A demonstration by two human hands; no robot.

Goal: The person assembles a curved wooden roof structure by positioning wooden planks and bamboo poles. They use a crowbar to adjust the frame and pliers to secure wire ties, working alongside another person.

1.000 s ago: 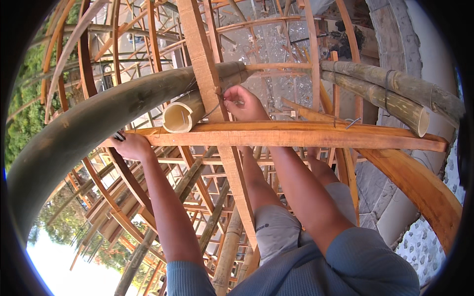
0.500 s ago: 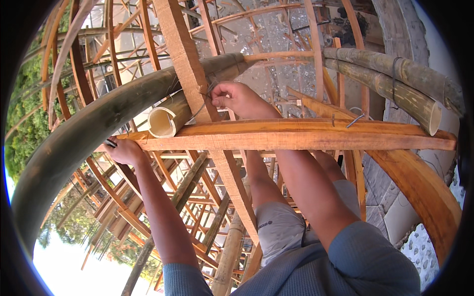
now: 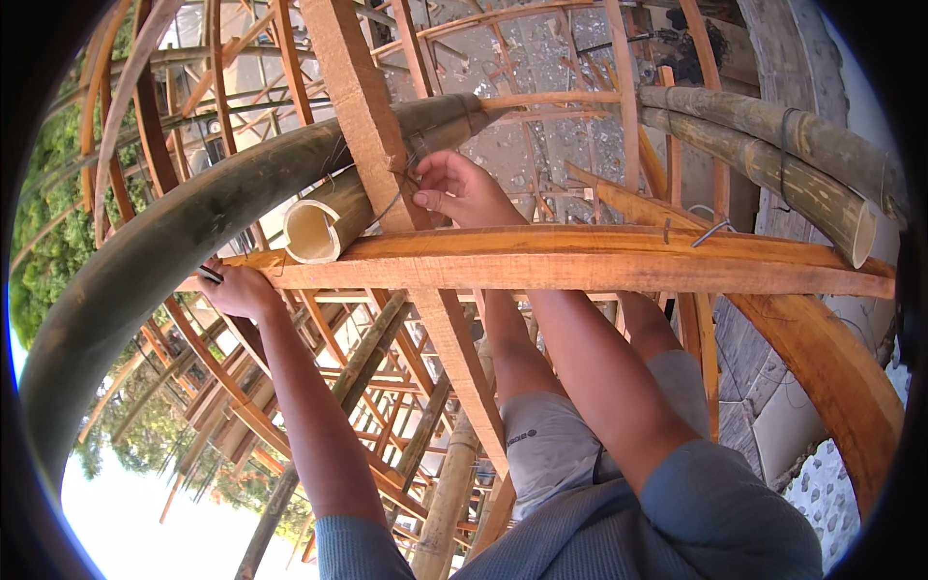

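Dark wire crosses the post, seemingly not tied off; the right hand curls loosely at it, grip unclear. Left hand is wrapped round a tool. Rightward poles are bound.

Right hand, fingers seemingly more parted; view swung slightly rightward
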